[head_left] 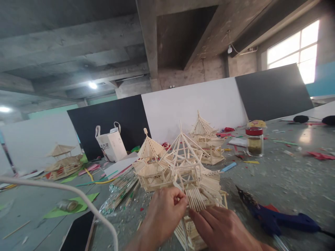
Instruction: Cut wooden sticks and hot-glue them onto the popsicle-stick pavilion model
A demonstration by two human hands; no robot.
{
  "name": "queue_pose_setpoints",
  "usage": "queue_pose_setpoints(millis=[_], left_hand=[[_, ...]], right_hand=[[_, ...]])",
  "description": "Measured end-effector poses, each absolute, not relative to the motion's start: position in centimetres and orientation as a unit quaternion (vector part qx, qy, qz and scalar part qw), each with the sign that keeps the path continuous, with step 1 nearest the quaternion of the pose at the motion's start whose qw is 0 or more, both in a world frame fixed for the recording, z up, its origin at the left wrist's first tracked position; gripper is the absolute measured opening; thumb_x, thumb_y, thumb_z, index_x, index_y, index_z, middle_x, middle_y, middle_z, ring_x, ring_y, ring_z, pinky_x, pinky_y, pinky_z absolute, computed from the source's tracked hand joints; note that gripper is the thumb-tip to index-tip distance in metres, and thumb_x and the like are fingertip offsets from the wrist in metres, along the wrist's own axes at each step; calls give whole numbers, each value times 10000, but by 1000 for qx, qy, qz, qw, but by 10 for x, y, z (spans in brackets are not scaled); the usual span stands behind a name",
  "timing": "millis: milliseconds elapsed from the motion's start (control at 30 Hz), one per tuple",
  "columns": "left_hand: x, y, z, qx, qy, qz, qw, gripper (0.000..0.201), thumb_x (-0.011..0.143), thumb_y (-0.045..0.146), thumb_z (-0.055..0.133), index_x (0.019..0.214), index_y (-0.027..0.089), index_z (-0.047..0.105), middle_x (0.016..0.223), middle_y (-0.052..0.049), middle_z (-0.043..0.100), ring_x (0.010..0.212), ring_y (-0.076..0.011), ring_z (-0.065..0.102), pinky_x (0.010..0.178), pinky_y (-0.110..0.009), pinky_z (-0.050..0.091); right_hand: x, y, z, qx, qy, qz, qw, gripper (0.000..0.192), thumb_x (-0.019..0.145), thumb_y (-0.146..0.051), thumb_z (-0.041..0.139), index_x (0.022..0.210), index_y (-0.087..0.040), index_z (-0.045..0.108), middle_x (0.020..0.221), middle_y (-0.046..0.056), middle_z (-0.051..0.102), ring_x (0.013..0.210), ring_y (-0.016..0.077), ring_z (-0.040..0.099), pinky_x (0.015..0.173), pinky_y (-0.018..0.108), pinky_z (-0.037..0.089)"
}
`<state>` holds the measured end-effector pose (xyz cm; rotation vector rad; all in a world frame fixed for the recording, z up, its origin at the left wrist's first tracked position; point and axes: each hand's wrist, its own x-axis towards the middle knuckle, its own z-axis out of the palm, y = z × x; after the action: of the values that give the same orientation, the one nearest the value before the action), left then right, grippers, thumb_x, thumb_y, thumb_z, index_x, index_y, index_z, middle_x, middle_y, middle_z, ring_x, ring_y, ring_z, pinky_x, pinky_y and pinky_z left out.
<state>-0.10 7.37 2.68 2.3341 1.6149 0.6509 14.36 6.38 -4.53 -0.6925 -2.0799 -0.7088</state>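
Note:
A pavilion model built of thin pale wooden sticks stands close in front of me, with an open frame of slanted sticks at its top. My left hand is beside its left edge, thumb and index finger closed in a pinch; what lies between them is too small to make out. My right hand grips the near part of the model, its fingers over the slatted roof and its thumb hidden. Behind stand a finished stick pavilion and another stick pavilion.
On the right lies a blue glue gun, with a red-lidded jar farther back. A phone, a white cable and bundled sticks are on the left. A paper bag stands behind. Scraps litter the table.

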Motion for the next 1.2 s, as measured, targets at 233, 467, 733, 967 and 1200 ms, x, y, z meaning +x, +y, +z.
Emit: queue_pose_setpoints(millis=[233,467,733,967,1200], left_hand=[[-2,75,20,793,544,250,116,245,719,289,456,687,179,673,536,22,569,491,-94,452,463,-193,264],[0,75,22,778,562,251,129,213,689,278,480,680,175,666,490,37,527,465,-90,435,458,-193,259],[3,71,22,780,564,249,106,227,707,266,458,670,174,662,480,35,498,462,-90,400,459,-200,236],[2,72,22,780,566,244,106,221,710,272,461,679,173,656,481,34,501,460,-92,400,462,-202,243],[2,72,22,782,563,246,102,218,714,279,466,682,176,655,491,35,509,466,-93,408,465,-204,247]], right_hand=[[144,63,-47,-278,-836,-265,393,190,805,-61,361,845,-132,533,576,-1,575,472,145,517,436,270,364],[146,63,-48,-276,-853,-233,376,139,784,-82,404,791,-136,531,618,14,588,527,144,537,478,262,401],[146,61,-46,-287,-853,-233,370,108,780,-90,431,786,-134,530,628,15,591,519,150,531,469,269,407],[147,59,-45,-289,-850,-236,372,170,795,-58,378,766,-143,523,620,19,592,533,135,537,491,253,423],[148,59,-45,-289,-855,-236,360,146,813,-105,396,799,-121,540,622,28,585,539,140,536,488,254,421]])
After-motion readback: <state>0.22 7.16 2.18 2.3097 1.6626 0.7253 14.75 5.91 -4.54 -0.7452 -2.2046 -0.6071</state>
